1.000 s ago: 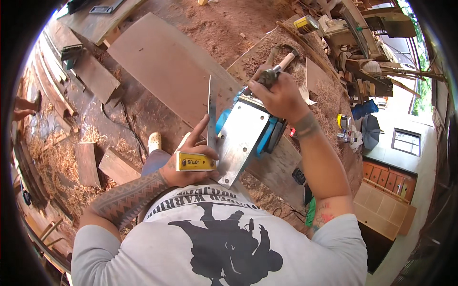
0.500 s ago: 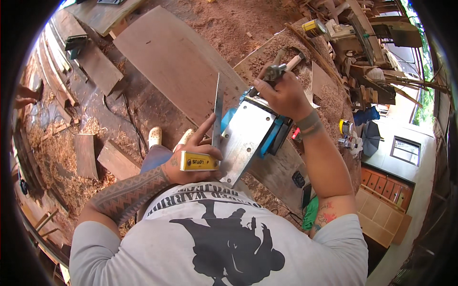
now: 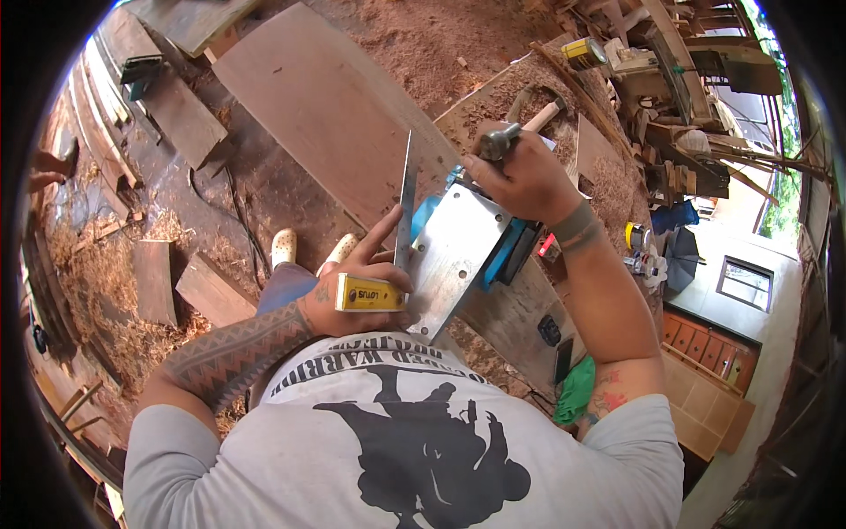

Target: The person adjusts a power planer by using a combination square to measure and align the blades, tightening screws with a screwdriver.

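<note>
In my left hand (image 3: pixel 366 273) is a try square (image 3: pixel 370 294) with a yellow stock, its thin metal blade pointing up and away. The forefinger stretches along the blade, and the other fingers wrap round the tool. Under and beside it, close to my belly, lies a blue power tool (image 3: pixel 449 256) that looks like an upturned planer, with a flat silver plate dotted with screws facing up. My right hand (image 3: pixel 524 176) is closed round a hammer (image 3: pixel 500 141) near its metal head, above the far end of the plate. The hammer's handle is mostly hidden.
A wide board (image 3: pixel 317 97) lies ahead on a shaving-covered floor. Beyond my right hand rests a wooden handle (image 3: pixel 542 115). Stacked timber (image 3: pixel 679 79) and a yellow can (image 3: pixel 582 55) stand at right; planks (image 3: pixel 181 123) and a cable (image 3: pixel 233 216) are at left, where part of a person (image 3: pixel 48 167) shows.
My right hand has dropped slightly toward the plate and turned, so the hammer's rounded head shows more clearly. The left hand and try square have barely moved.
</note>
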`<state>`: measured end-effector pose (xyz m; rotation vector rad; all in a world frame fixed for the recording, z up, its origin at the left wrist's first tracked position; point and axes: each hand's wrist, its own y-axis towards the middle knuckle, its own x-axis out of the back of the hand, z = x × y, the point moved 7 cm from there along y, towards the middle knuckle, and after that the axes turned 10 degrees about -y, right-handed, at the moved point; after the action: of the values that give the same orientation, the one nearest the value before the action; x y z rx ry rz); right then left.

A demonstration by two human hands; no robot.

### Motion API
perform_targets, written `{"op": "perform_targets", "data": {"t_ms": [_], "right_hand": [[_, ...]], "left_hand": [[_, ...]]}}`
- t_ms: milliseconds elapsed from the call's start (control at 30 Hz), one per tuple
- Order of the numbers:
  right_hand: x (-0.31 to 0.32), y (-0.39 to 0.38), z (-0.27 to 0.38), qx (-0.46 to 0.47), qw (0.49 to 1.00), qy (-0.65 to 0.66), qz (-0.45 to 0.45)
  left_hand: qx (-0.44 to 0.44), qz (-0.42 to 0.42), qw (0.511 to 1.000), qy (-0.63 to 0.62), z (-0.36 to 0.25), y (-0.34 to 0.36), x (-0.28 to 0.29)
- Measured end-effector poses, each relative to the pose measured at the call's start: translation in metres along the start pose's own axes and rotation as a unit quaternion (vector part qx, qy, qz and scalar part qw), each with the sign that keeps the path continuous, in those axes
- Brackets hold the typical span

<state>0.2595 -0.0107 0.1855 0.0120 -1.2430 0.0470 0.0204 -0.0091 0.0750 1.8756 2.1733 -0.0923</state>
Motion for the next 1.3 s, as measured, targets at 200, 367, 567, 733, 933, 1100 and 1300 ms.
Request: {"op": "perform_targets", "data": {"t_ms": [200, 367, 567, 733, 933, 1100, 1300], "right_hand": [[-0.005, -0.007, -0.009, -0.017, 0.997, -0.029, 0.069], [0.022, -0.025, -0.020, -0.138, 0.983, 0.114, -0.045], [0.049, -0.095, -0.047, -0.303, 0.929, 0.180, -0.111], [-0.006, -0.152, -0.056, -0.372, 0.894, 0.205, -0.142], [-0.016, -0.154, -0.043, -0.329, 0.896, 0.207, -0.214], [-0.021, -0.156, -0.040, -0.356, 0.909, 0.087, -0.201], [-0.019, -0.155, -0.039, -0.368, 0.903, 0.084, -0.204]], "left_hand": [[-0.002, 0.004, 1.000, -0.003, 0.000, 0.001, -0.001], [-0.036, 0.004, 0.999, 0.005, -0.003, -0.001, 0.001], [-0.026, -0.028, 0.999, -0.002, 0.000, -0.005, 0.009], [0.005, -0.042, 0.998, 0.053, 0.003, 0.008, 0.023], [0.031, -0.040, 0.840, 0.540, -0.011, 0.042, 0.073], [0.025, -0.013, 0.743, 0.669, 0.003, 0.057, 0.095], [0.047, 0.040, 0.832, 0.551, -0.010, 0.105, 0.087]]}}
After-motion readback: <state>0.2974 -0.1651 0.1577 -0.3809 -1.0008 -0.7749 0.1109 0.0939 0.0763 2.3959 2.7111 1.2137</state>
